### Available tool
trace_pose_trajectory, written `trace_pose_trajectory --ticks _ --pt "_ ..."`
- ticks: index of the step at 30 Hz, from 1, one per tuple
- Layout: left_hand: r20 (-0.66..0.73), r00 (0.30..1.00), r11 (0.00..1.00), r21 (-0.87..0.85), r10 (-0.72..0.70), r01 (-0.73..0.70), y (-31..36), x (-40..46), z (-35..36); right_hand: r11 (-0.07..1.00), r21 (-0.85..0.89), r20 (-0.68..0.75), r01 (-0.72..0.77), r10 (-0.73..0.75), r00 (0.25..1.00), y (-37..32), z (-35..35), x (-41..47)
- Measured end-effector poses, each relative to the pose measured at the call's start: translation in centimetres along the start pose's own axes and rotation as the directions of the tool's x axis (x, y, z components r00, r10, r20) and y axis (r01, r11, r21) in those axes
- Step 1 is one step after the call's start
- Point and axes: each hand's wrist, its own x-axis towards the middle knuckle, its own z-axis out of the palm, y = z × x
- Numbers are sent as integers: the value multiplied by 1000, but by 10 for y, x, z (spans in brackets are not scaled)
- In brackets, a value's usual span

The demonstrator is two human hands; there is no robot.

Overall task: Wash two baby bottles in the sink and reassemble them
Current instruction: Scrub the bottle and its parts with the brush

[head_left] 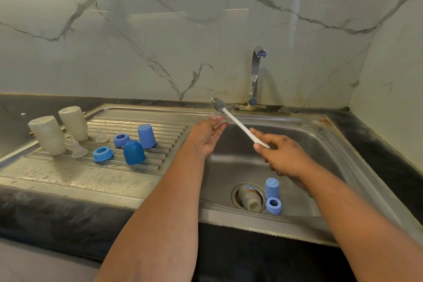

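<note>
My right hand [280,153] grips the brush [231,117]; my left hand [207,135] pinches a clear teat [217,119]. In the sink [320,144]: a bottle [249,198] with an unreadable label, a cap [272,188], a ring [273,205].

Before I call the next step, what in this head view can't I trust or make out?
- Left hand: something small and clear at its fingertips, too faint to identify.
- Right hand grips the brush; the handle's end is hidden in its fingers.
- Bottle in the drain: its print is too small to read.
- Tap: no visible stream, but a thin one might not show.
</note>
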Motion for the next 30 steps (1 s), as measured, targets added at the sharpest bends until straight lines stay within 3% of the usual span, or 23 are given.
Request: trace_pose_trajectory --ticks 5,9,12,15,17,20,25,30 --pt "-180 983 994 -94 42 -60 7 2 -1 991 109 154 -73 56 987 -3 0 -7" --pt "-297 951 996 26 86 -82 9 4 -5 978 173 280 -120 68 958 -4 -9 -10" --pt "-214 966 962 260 145 -87 1 0 3 976 192 224 -105 61 973 -4 -3 -12" --pt "-26 996 896 438 89 -69 -16 -7 17 987 146 112 -71 55 992 -6 9 -8" --pt "-93 984 905 415 150 -98 -15 -9 19 978 191 159 -82 52 986 -10 6 -7" --pt "-295 938 969 217 183 -121 6 -4 5 959 259 289 -117 38 957 -14 -2 -14" --pt "-156 984 978 202 86 -53 2 -10 6 990 125 60 -65 58 996 -13 1 -12" --pt "-124 980 950 291 154 -113 -2 -4 6 997 56 76 -60 56 996 -10 -8 -11"
